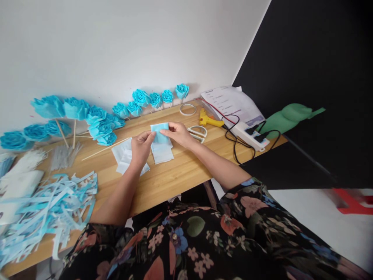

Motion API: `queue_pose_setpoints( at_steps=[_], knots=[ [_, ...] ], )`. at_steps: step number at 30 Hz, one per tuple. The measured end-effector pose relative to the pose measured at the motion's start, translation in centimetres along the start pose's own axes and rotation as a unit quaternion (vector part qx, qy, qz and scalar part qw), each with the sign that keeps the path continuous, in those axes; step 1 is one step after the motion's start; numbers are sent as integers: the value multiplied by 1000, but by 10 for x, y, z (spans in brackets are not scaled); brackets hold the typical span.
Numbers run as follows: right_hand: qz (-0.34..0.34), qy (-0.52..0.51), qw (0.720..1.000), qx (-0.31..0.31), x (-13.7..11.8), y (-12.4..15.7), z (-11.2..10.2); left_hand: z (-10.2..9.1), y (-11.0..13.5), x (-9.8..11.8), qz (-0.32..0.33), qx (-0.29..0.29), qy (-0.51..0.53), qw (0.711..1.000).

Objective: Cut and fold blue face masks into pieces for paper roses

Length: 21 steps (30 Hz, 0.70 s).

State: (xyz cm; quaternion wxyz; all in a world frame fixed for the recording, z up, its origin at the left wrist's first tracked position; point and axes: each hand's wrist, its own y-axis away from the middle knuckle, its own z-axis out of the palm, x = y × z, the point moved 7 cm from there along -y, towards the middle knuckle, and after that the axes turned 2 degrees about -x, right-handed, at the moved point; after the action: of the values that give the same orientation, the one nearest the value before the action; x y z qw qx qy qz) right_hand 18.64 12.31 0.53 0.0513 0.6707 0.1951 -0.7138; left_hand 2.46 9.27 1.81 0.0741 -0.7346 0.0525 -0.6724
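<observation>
Between both hands is a small folded piece of light blue paper point(160, 137), held up above the wooden table. My left hand point(142, 147) pinches its left edge, thumb on the near face. From the right, my right hand point(178, 134) grips the other edge, its thumb also pressed on the blue face. Under the held piece lies a whitish sheet point(162, 154). More pale sheets point(124, 155) are fanned out beside and partly behind my left hand. White-handled scissors point(199, 133) lie just right of my right hand.
Blue paper roses on sticks point(97, 118) line the wall. Cut blue strips point(55, 210) heap at the left. A yellow glue gun point(210, 118), a tape ring point(188, 109), printed papers point(233, 103) and a power strip point(247, 136) with black cords occupy the right end.
</observation>
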Motion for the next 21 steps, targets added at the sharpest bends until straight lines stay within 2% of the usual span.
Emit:
queue_pose_setpoints(
  at_steps=[7, 14, 17, 21],
  knots=[
    [-26, 103, 994, 29, -8, 1, -5, -1, -2, 5, 3, 2, -13, 1000],
    [-69, 224, 971, 40, -18, 2, -5, 2, -4, 5, -50, -3, 31, 998],
    [-94, 233, 967, 43, -20, 2, -5, 1, -4, 2, -61, -4, 34, 998],
    [-102, 178, 977, 50, -20, -1, -7, 2, -7, -2, -62, -3, 101, 993]
  ],
)
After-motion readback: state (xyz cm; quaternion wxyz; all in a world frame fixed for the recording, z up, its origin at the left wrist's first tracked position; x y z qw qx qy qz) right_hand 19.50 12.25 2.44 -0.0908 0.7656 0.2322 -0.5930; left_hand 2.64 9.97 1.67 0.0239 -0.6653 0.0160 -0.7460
